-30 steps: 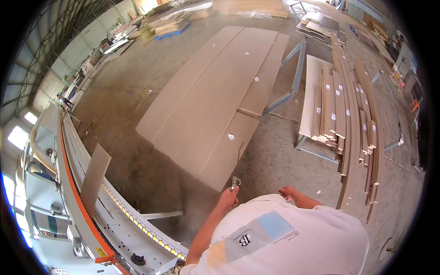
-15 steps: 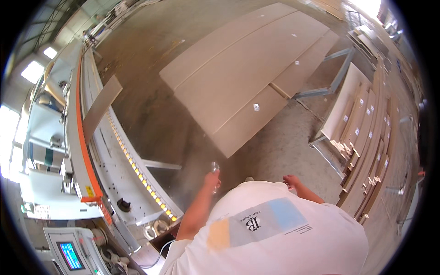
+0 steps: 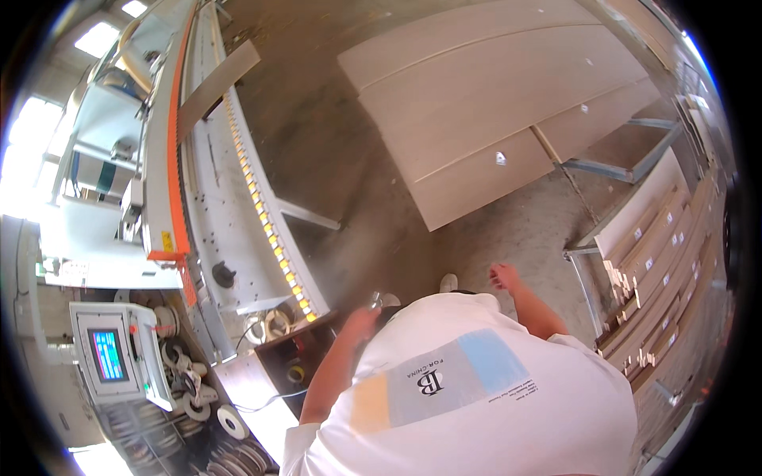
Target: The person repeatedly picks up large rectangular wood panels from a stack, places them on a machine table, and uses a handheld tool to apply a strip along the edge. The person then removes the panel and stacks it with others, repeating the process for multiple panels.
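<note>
My left hand (image 3: 362, 323) hangs low in front of my body, beside the near end of a long machine. It is blurred but closed on a small clear, shiny object (image 3: 375, 301); the kind cannot be made out. To the right, my right hand (image 3: 503, 278) hangs apart from everything, its fingers curled in and nothing visible in them. Beyond my hands, large brown panels (image 3: 476, 95) lie side by side, with small white labels on some. A narrow brown board (image 3: 218, 87) rests across the machine's bed.
The long machine (image 3: 184, 143) with its orange rail and yellow roller strip runs along the left. Nearer stand a control box with a lit screen (image 3: 109, 355) and rolls of edging tape (image 3: 232, 422). At right, stacked labelled boards (image 3: 667, 262) lie near a metal frame (image 3: 627, 168).
The view has swung left and down, so the panels sit farther right and more of the control box and tape rolls show. My left hand still grips the clear object.
</note>
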A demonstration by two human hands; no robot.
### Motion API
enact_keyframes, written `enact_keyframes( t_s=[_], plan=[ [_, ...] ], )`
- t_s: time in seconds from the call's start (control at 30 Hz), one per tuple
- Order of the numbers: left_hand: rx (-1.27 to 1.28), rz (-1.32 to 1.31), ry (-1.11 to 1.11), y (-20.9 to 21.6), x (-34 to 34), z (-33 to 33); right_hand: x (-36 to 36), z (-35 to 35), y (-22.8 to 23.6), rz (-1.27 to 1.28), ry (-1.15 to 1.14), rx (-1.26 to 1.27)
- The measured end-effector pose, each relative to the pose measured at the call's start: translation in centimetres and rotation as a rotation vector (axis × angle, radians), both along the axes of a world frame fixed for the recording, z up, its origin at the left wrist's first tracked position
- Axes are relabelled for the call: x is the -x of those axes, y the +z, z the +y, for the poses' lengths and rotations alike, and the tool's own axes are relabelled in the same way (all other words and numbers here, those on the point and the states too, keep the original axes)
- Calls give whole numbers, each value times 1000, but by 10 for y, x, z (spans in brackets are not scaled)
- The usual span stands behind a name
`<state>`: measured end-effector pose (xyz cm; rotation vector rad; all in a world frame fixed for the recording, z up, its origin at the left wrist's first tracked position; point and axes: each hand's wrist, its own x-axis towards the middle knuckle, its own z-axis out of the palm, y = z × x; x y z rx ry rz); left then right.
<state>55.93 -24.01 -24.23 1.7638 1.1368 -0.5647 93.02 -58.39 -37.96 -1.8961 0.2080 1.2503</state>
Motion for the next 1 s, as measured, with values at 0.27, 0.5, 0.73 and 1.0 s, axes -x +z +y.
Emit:
enact_keyframes(
  t_s=[0.27,0.5,0.73,1.0],
  plan=[
    [-32,146,-315,136,91,13,-5,185,75,2,-46,-297],
    [-359,265,-152,209,223,72,44,266,72,58,86,-382],
    [-1265,284,305,198,457,200,140,247,62,-203,763,-40],
    [-1563,-216,1010,180,568,346,177,259,109,-311,993,15]
  ],
)
